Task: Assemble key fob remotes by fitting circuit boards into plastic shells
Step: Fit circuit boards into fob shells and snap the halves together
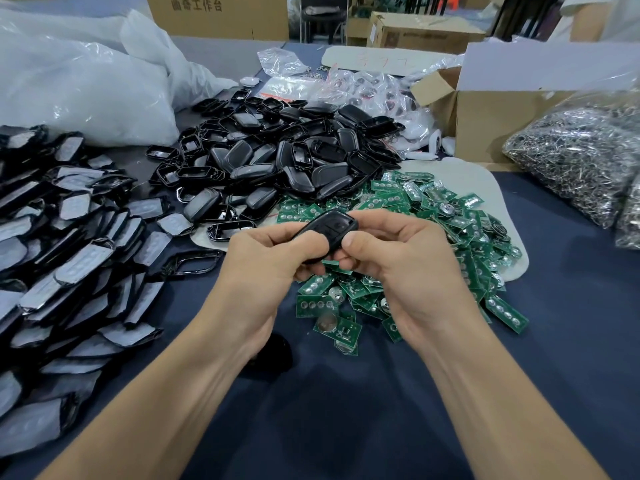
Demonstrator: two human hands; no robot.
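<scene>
Both hands meet over the middle of the table (571,341), which is covered in smooth dark blue cloth. The left hand (263,268) and right hand (401,268) are closed together on one glossy black key fob shell (327,228), held tilted above the near edge of the green boards. Thumbs press on its upper face and curled fingers support it from below; both bare forearms reach in from the bottom of the view, wrists bent slightly inward.

Far left lies a bulky, crinkled clear plastic bag (79,88). Below it, a wide spread of flat black pieces with dull grey rubbery faces (69,271) overlaps like scales along the table's left side. Beyond the hands sits a heap of rounded black plastic shells (277,157), some solid and shiny, some open frames. To the right of that heap, a pile of small rectangular green circuit boards (433,230) with round silvery contacts rests partly on a pale mat (485,178). At far right, a clear bag is packed with tangled shiny metal rings (575,157). Behind it stands an open brown cardboard box (491,109).
</scene>
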